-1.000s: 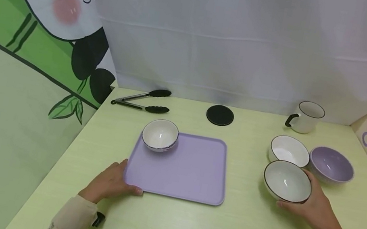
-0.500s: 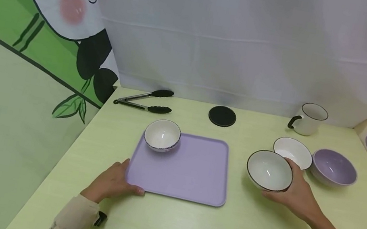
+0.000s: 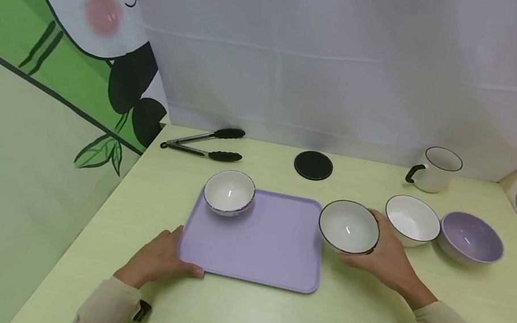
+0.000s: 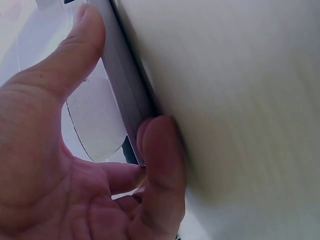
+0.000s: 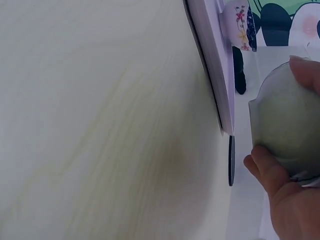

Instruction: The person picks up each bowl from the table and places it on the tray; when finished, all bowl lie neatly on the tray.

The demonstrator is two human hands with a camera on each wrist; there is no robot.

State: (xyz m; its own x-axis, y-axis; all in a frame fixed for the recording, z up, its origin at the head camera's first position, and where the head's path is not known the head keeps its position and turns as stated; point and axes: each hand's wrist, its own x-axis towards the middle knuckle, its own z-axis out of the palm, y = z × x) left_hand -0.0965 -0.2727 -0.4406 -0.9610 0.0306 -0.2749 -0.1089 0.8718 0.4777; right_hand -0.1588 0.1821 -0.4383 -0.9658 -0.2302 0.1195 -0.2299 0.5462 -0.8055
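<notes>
My right hand (image 3: 389, 258) grips a white bowl with a dark rim (image 3: 348, 227) from its right side. The bowl is raised off the table and overlaps the right edge of the lilac tray (image 3: 275, 245) in the head view. In the right wrist view the bowl's outer wall (image 5: 287, 115) shows between thumb and fingers. My left hand (image 3: 159, 259) holds the tray's near left corner, thumb along the front edge and fingers at the left side; the left wrist view shows them round the tray's edge (image 4: 127, 90). A floral-patterned white bowl (image 3: 229, 192) sits on the tray's far left corner.
Right of the held bowl stand another white bowl (image 3: 411, 218) and a purple bowl (image 3: 471, 239), side by side. Behind them is a white mug (image 3: 437, 173) with a black handle. Tongs (image 3: 202, 140) and a black round coaster (image 3: 313, 165) lie along the back, before a hanging white cloth (image 3: 304, 77).
My right hand has carried the dark-rimmed white bowl leftward and slightly back, from in front of the other white bowl to the tray's right edge. The left hand stays at the tray corner.
</notes>
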